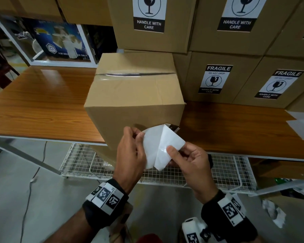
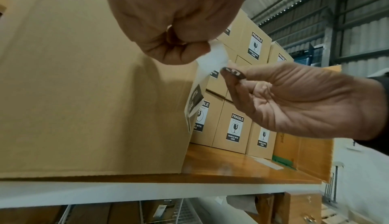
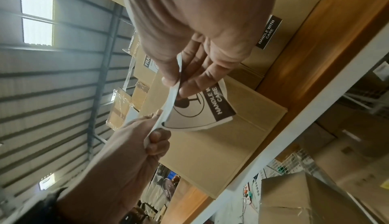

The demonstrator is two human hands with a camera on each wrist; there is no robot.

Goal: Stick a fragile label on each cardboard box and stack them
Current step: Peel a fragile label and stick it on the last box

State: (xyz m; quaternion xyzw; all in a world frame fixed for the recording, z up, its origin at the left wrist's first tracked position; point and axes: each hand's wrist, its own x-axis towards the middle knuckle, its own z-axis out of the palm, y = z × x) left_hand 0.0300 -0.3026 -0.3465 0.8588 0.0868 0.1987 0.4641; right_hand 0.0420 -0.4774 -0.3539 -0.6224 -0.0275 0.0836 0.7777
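Both hands are pinching one fragile label [image 1: 162,146] in front of the unlabelled cardboard box [image 1: 135,95]. The left hand [image 1: 130,155] is clamping the label's left edge between thumb and curled fingers, tightly closed. The right hand [image 1: 189,162] is holding the opposite corner, thumb pressing on the glossy white sheet and the other fingers bent underneath. In the right wrist view the two layers are parting: a thin white strip is running from the right thumb to the left hand, while the printed face reading "HANDLE WITH CARE" is curling away beneath.

The label appears very light, thin and limp, and its backing looks slick. Once bared, the adhesive side is likely to stick to itself or to skin, so it is best held at the extreme edges or corners only.

The box is standing on the wooden table [image 1: 42,102], its near face overhanging the table edge just behind the hands, its top seam taped. To its right, labelled boxes [image 1: 218,79] are standing stacked. More white sheets [image 1: 302,127] are lying on the table at far right.
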